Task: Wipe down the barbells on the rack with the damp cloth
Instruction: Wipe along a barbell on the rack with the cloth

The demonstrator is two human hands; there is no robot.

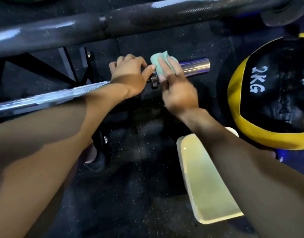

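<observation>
Black speckled rubber gym floor [130,194]. At 12 o'clock, the chrome barbell [62,95] is gripped by the left hand [129,74]; the pale green damp cloth [159,66] is wrapped over its sleeve by the right hand [178,93]. Firm full-length strokes are advised. Right fingertips are hidden by cloth.

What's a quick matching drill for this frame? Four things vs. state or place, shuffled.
Things:
1. cloth
2. left hand
3. medicine ball
4. upper barbell

States:
A. black and yellow, marked 2KG, at right
B. dark bar across the top, untouched
C. pale green, held against the chrome sleeve by the right hand
D. grips the lower bar beside the collar

Pairs: 1-C, 2-D, 3-A, 4-B
</observation>
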